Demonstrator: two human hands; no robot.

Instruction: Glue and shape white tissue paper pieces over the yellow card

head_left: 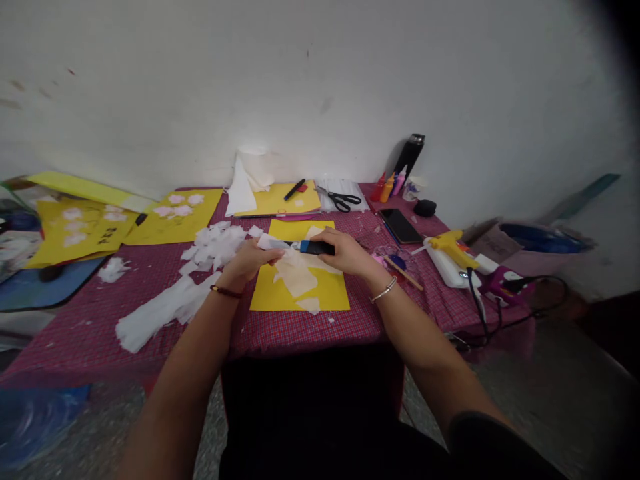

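Two bare hands meet over a yellow sheet (pixel 320 293) that lies flat on a low table with a red checked cloth (pixel 85 327), seen from the head camera. Closed around a blue-and-black glue stick (pixel 316 247), the right hand (pixel 345 253) holds it lying sideways, its tip pointing toward the other hand. Fingers of the left hand (pixel 250 260) pinch a scrap of white tissue (pixel 273 243) right at that tip, above pale paper pieces (pixel 296 275) already resting on the sheet. Just left of the hands sits a heap of torn white tissue bits (pixel 215 245), with a longer strip of crumpled tissue (pixel 160 312) nearer the table's front edge. At the back, near the wall, lie black scissors (pixel 341 199) and a black marker (pixel 295 189). Off to the right are a dark phone (pixel 401 226), a yellow glue gun (pixel 450 245) and small paint bottles (pixel 390 186).
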